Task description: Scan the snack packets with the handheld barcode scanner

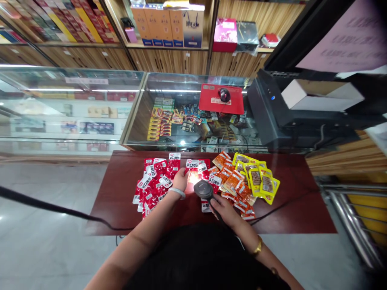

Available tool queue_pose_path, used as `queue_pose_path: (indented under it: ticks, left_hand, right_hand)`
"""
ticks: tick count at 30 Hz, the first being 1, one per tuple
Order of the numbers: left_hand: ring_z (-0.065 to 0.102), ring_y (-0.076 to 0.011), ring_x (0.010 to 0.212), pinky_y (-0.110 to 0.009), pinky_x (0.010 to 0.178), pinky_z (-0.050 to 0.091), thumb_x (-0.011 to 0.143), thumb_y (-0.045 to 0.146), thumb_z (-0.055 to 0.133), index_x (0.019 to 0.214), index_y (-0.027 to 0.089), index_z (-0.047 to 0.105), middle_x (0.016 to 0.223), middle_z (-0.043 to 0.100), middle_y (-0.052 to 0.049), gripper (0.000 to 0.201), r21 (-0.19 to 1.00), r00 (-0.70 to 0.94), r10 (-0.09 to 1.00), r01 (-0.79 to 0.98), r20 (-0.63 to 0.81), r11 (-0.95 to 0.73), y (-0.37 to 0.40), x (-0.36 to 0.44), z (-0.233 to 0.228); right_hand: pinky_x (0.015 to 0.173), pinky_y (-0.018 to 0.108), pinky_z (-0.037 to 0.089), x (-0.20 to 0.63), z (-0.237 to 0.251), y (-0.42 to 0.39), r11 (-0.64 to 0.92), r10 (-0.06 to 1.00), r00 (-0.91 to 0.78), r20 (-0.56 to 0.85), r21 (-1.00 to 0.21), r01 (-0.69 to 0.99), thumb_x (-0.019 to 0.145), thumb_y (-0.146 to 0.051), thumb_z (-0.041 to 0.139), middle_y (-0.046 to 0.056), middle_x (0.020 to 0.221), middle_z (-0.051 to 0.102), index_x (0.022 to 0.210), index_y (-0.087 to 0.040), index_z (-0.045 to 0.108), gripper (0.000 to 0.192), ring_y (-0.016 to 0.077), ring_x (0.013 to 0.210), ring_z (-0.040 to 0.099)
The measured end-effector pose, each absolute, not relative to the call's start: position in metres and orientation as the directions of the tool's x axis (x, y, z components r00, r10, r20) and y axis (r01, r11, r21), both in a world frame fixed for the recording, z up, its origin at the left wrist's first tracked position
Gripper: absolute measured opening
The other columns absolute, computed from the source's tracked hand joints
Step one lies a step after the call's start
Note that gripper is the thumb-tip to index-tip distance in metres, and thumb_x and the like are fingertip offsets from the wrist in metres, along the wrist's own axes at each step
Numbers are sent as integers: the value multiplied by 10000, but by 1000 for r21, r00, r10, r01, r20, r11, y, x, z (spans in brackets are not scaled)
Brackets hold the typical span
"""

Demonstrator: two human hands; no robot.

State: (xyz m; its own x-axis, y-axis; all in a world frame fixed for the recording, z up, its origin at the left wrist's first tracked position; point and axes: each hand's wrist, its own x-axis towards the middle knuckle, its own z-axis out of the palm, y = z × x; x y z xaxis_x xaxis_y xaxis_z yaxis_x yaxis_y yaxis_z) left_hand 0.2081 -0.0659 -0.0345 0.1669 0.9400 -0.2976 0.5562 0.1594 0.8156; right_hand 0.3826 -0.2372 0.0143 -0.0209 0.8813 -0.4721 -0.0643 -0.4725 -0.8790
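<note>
My right hand (223, 209) grips a dark handheld barcode scanner (203, 188), its head pointed at a brightly lit red snack packet (193, 171) on the dark red table (121, 193). My left hand (180, 180) holds that packet by its left edge, fingers pinched on it. To the left lies a heap of red snack packets (152, 183). On the right are orange packets (231, 181) and yellow packets (260, 179). The scanner's cable (281, 207) trails off to the right across the table.
Beyond the table stand glass display counters (187, 117) with goods inside. A red mat with a mouse (222, 98) lies on the counter top, beside a black printer-like machine (272, 112). A black cable (45, 207) crosses the floor at left. Shelves of boxes line the back wall.
</note>
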Motion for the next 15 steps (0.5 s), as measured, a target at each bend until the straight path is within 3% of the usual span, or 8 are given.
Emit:
queue_pose_path:
  ticks: [7,11,13,15]
  left_hand:
    - [589,-148,676,-274,699,461,847,296,577,800,180,614,710,641,-3,130,828,186,911,510,-368,231,-73,220,-49]
    - [661,-173,824,-291,794,497,839,265,595,979,176,664,917,725,-62,180,864,351,830,423,-433,272,-87,238,-55]
    - [666,-194,925,-315,865,491,833,270,612,1060,185,661,1025,725,-85,247,842,359,835,499,-416,205,-83,236,-50]
    - [639,-230,1035,-359,941,463,825,299,634,1120,191,643,1107,703,-107,315,733,262,896,674,-357,95,-69,225,-42]
  right_hand:
    - [475,240,347,389,12,-252,-511,859,-36,-510,-851,-120,860,-670,558,-32,592,520,974,-188,646,503,124,496,432]
    - [420,218,287,389,13,-257,-555,830,-57,-554,-815,-168,842,-692,561,-48,564,492,949,-193,619,514,103,447,390]
    - [411,214,289,389,15,-257,-564,824,-51,-565,-808,-170,823,-697,580,-42,574,512,967,-195,628,524,104,450,401]
    - [408,213,293,389,17,-256,-570,819,-42,-573,-802,-177,803,-706,594,-39,579,522,988,-196,636,544,105,453,409]
